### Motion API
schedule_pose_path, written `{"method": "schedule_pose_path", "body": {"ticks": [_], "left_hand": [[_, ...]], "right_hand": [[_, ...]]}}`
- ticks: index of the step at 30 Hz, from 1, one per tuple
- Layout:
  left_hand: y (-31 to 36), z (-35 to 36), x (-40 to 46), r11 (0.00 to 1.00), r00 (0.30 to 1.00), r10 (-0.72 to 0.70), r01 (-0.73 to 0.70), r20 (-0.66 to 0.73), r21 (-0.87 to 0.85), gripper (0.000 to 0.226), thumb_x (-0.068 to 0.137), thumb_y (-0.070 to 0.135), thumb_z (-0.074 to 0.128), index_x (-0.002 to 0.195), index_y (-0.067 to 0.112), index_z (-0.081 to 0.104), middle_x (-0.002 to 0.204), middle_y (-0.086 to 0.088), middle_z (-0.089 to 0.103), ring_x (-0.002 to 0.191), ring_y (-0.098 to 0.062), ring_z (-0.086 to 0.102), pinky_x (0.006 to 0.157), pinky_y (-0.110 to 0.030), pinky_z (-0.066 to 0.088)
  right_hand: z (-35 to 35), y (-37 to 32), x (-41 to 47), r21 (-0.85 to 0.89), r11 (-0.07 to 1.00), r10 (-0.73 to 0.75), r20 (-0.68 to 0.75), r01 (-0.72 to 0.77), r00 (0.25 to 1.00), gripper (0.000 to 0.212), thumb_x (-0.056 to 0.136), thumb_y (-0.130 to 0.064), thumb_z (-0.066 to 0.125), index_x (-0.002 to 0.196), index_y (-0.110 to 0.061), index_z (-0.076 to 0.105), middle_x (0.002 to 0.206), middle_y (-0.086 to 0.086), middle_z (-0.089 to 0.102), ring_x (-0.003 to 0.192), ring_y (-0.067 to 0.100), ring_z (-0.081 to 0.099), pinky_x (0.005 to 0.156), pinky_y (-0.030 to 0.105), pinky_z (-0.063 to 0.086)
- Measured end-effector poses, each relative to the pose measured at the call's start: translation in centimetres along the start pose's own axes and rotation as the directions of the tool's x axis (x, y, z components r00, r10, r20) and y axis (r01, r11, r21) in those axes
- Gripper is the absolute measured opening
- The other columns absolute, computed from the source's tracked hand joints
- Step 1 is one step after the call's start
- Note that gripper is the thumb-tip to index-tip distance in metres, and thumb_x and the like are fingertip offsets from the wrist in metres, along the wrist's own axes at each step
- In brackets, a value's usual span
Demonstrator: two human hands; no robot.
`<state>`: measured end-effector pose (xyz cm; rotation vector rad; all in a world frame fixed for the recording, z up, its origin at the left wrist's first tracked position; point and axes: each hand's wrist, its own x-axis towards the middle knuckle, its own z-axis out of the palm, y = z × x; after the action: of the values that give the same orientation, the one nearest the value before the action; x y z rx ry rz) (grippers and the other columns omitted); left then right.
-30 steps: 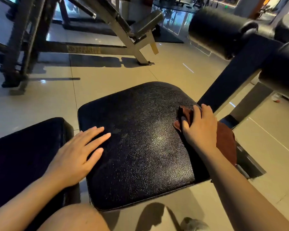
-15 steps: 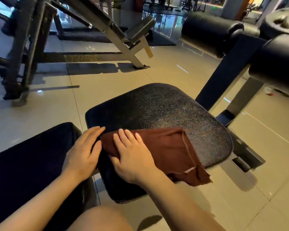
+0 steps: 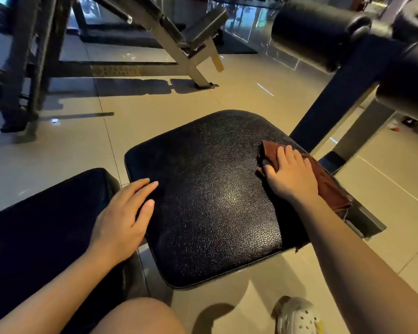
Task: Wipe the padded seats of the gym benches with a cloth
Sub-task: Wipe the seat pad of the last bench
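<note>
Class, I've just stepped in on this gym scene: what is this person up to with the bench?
A person is wiping a gym bench. The right hand presses a brown cloth flat against the right edge of the black padded seat, with part of the cloth hanging over that side. The left hand rests open on the seat's left edge, beside a second black pad. Nothing else on the seat is being handled, and most of its surface lies bare.

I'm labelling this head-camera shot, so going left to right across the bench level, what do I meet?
Long dark bench pad → left hand, resting flat at the seat's left edge → black padded seat → right hand, pressing on the brown cloth at the seat's right edge.
</note>
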<state>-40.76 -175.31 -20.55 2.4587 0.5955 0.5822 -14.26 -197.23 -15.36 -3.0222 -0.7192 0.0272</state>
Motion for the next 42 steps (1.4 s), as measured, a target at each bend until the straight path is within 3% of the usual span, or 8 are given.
{"method": "schedule_pose_path", "body": {"ticks": [13,17,20,23,28,32,37,42], "left_hand": [[0.4,-0.4,-0.3,1.0,0.998,-0.018,0.018,0.052,0.012,0.056,0.091,0.046,0.029,0.137,0.023,0.052,0.144,0.006,0.046,0.135,-0.013,0.038,0.106,-0.037,0.033],[0.7,-1.0,-0.1,0.999,0.998,-0.03,0.031,0.062,-0.018,0.056,0.093,0.046,0.028,0.133,0.02,0.056,0.14,0.004,0.05,0.132,-0.015,0.042,0.105,-0.038,0.033],[1.5,-1.6,1.0,0.994,0.997,-0.064,0.067,0.044,-0.082,0.041,0.102,0.039,0.037,0.124,0.018,0.063,0.133,0.001,0.057,0.127,-0.019,0.048,0.105,-0.039,0.034],[2.8,-2.0,3.2,0.998,0.99,-0.05,0.045,0.13,0.043,0.033,0.101,0.032,0.045,0.117,0.017,0.069,0.127,-0.002,0.06,0.121,-0.022,0.051,0.101,-0.039,0.038],[5.2,-3.1,5.2,0.994,0.949,-0.053,0.019,0.31,0.111,0.02,0.095,0.024,0.058,0.096,0.014,0.075,0.101,0.006,0.063,0.104,-0.017,0.058,0.088,-0.027,0.041],[5.5,-4.0,4.5,0.998,0.918,-0.069,0.063,0.39,0.027,0.007,0.086,0.018,0.071,0.08,0.022,0.072,0.085,0.015,0.058,0.093,-0.01,0.057,0.086,-0.025,0.042],[6.1,-4.6,3.1,0.992,0.901,-0.112,0.129,0.42,-0.013,0.017,0.083,0.016,0.074,0.088,0.026,0.061,0.083,0.008,0.062,0.08,-0.012,0.06,0.075,-0.022,0.044],[8.8,-7.9,1.8,0.993,0.942,-0.041,0.076,0.334,-0.092,0.008,0.089,0.018,0.067,0.091,0.026,0.069,0.082,0.011,0.064,0.083,-0.011,0.059,0.07,-0.024,0.041]], "right_hand": [[2.1,-13.4,-12.9,0.129,0.941,-0.322,0.054,0.313,0.945,0.088,0.083,-0.062,0.002,0.156,-0.013,0.009,0.164,0.011,0.001,0.15,0.025,-0.002,0.119,0.042,-0.006],[1.1,-14.8,-15.6,0.239,0.889,-0.426,0.113,0.391,0.898,0.087,0.093,-0.071,0.026,0.156,-0.014,0.01,0.164,0.011,0.0,0.15,0.023,-0.006,0.119,0.043,-0.009],[-1.8,-11.7,-15.1,0.424,0.815,-0.42,-0.034,0.394,0.907,0.074,0.093,-0.066,0.038,0.151,-0.02,0.034,0.16,0.005,0.025,0.148,0.017,0.017,0.121,0.038,0.01],[-4.1,-6.1,-13.0,0.187,0.93,-0.277,-0.21,0.316,0.938,0.053,0.099,-0.052,0.04,0.142,-0.021,0.046,0.149,0.0,0.043,0.137,0.018,0.038,0.112,0.034,0.029],[-4.3,0.6,-11.1,-0.191,0.973,-0.126,0.026,0.129,0.992,0.043,0.098,-0.052,0.041,0.122,-0.021,0.059,0.13,0.004,0.05,0.118,0.024,0.048,0.092,0.039,0.048],[-3.2,0.8,-11.4,0.119,0.974,-0.19,-0.03,0.192,0.981,0.025,0.096,-0.036,0.055,0.112,-0.02,0.066,0.118,0.002,0.056,0.112,0.023,0.05,0.087,0.037,0.046],[-6.0,0.2,-12.5,0.486,0.873,-0.005,-0.044,0.025,0.999,0.005,0.092,-0.022,0.066,0.096,-0.023,0.066,0.102,-0.003,0.059,0.102,0.021,0.056,0.087,0.038,0.047],[-11.2,1.1,-16.2,0.514,0.849,-0.032,-0.187,0.126,0.982,0.017,0.096,-0.009,0.057,0.094,-0.025,0.064,0.089,-0.006,0.059,0.082,0.015,0.057,0.062,0.021,0.042]]}}
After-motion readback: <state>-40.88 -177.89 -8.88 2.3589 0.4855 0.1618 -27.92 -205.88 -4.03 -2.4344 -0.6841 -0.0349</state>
